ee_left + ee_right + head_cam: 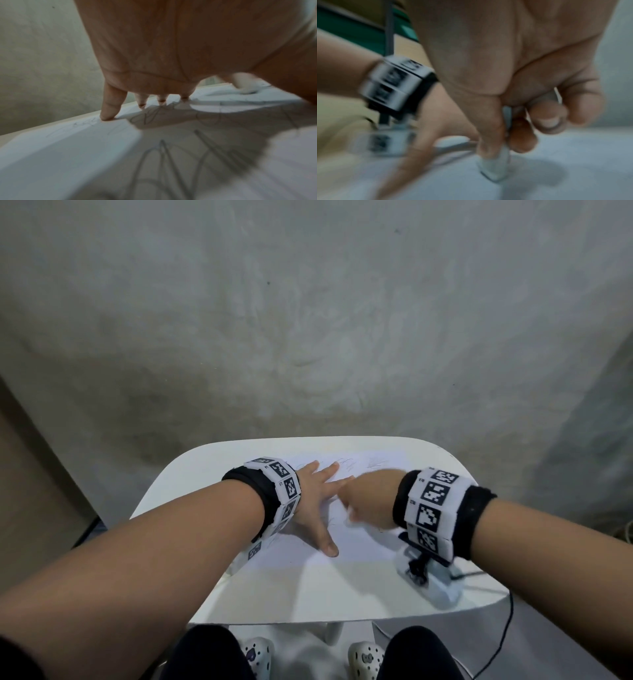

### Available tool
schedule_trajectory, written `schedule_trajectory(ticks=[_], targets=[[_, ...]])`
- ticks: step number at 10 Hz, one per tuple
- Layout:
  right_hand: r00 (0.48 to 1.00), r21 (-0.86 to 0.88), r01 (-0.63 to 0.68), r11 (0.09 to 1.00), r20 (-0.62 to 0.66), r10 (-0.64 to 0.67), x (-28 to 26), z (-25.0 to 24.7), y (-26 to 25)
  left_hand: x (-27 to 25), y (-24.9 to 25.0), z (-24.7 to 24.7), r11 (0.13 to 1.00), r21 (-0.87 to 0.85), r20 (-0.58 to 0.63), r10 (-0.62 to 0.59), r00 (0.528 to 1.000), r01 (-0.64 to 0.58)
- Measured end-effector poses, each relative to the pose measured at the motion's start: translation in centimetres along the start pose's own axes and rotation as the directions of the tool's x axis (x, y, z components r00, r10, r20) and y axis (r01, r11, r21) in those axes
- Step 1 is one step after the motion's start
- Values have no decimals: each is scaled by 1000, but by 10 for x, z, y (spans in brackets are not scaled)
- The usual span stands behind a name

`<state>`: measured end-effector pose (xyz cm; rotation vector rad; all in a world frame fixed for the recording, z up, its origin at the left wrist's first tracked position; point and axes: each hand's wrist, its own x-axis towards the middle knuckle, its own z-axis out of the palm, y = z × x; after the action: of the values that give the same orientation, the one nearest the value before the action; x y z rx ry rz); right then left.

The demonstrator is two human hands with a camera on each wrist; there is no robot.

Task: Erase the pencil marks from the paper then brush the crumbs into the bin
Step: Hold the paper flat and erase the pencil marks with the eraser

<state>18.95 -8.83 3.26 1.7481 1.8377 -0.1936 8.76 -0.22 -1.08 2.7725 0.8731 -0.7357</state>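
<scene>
Two hands work over a white paper [356, 546] that lies flat on the white counter [308, 594]. The left hand [313, 501] lies on the paper with its fingers [109, 106] straight and spread, the tips touching the sheet near its far edge, and the thumb reaching toward the near edge. The right hand [368, 498] is just beside it, blurred in the head view; in the right wrist view its thumb and curled fingers [489, 135] pinch a white eraser [494, 167], whose lower end touches the paper. Pencil marks [171, 162] show on the sheet under and around the left hand, as loops and zigzag lines, and some faint ones near the far edge. Both wrists carry bands [430, 508] with black and white square codes. At the near right corner of the counter rests a white device [431, 580] with a black cable [503, 635] running off the edge. A bin I cannot find in these views.
</scene>
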Motion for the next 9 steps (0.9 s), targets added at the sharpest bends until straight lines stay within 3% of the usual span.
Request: schedule_trajectory(ticks=[1,2,3,4,6,7,8,9], targets=[[997,84,-31,996,-75,37,3,-2,2,-2,2,-1,1000,7,3,3,1000,-3],[997,60,68,996,-39,-65,4,-2,-6,-4,3,-2,1000,-6,-14,-22,1000,22],[998,-17,-36,999,-45,36,5,-9,2,-7,4,-3,1000,-1,-7,-1,1000,1],[994,83,76,994,-89,-69,0,-6,-3,-10,5,-3,999,-42,-21,-12,1000,11],[999,7,-6,1000,-43,6,6,-6,4,1,-3,0,1000,-11,-2,18,1000,-18],[997,99,72,992,-46,-68,-2,2,1,5,-6,3,1000,-18,-1,18,1000,-18],[994,61,-70,996,-77,74,2,-1,24,7,-9,5,999,-28,7,17,1000,-16],[999,-36,36,999,-37,-37,-6,8,8,8,-8,6,1000,-25,5,11,1000,-11]])
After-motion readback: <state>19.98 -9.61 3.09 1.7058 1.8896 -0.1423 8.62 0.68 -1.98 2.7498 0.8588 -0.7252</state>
